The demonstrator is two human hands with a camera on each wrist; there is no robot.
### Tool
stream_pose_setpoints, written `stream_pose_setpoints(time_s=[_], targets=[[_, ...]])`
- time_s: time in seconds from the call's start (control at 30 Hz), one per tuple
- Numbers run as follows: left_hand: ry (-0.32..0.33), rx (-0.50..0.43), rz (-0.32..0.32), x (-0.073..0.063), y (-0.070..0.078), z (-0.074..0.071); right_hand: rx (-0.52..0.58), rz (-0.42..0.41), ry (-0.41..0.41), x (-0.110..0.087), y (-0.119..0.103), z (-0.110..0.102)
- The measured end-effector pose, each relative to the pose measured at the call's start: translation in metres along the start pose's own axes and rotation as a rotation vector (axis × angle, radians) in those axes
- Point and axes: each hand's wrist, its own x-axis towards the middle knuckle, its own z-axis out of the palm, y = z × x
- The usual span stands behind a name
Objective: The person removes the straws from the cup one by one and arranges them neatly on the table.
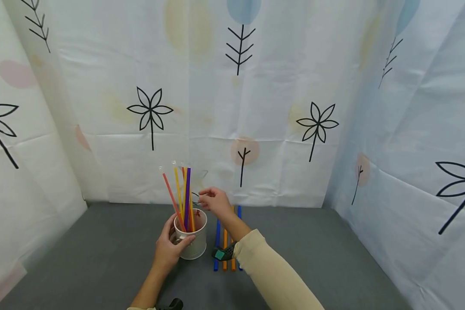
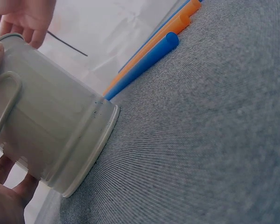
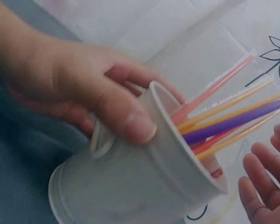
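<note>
A white mug [image 1: 195,249] with a wire-like handle [image 3: 101,140] stands on the grey table. My left hand [image 1: 168,246] grips it from the left, thumb near the rim and fingers round the far side. Several drinking straws lean inside it: a purple straw [image 1: 187,189], a red straw [image 1: 170,189] and yellow straws [image 1: 178,185], some in clear wrappers. Just right of the straws, above the rim, my right hand [image 1: 216,202] hovers with loosely bent fingers and nothing held. Its fingers [image 3: 259,172] show apart from the straws in the right wrist view.
Under my right forearm, blue straws [image 1: 218,234] and orange straws [image 1: 225,241] lie side by side on the grey tabletop [image 1: 302,249]. A white patterned cloth [image 1: 271,107] hangs behind the table and along both sides.
</note>
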Motion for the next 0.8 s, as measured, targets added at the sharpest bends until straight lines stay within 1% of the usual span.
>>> stream_pose_setpoints(time_s=[0.13,0.3,0.4,0.5,0.57,0.67,0.8], targets=[[-0.006,-0.004,-0.002,0.0,0.001,0.0,0.0,0.041,-0.024,0.002,-0.004,0.006],[-0.007,-0.001,0.0,-0.001,0.0,0.001,0.029,0.039,-0.053,0.002,-0.005,0.014],[-0.008,0.003,-0.007,-0.001,0.0,0.001,0.064,0.049,-0.055,0.002,-0.003,0.018],[-0.009,0.001,-0.017,0.0,0.0,0.001,0.074,0.04,-0.064,0.001,-0.002,0.02],[-0.007,0.004,-0.022,0.0,0.0,0.001,0.072,0.026,-0.077,0.001,-0.002,0.021],[-0.006,0.004,-0.022,0.001,-0.001,0.0,0.039,0.014,-0.107,0.0,-0.003,0.023],[-0.014,0.002,-0.019,0.0,0.0,-0.001,-0.01,0.018,-0.115,-0.001,-0.005,0.027]])
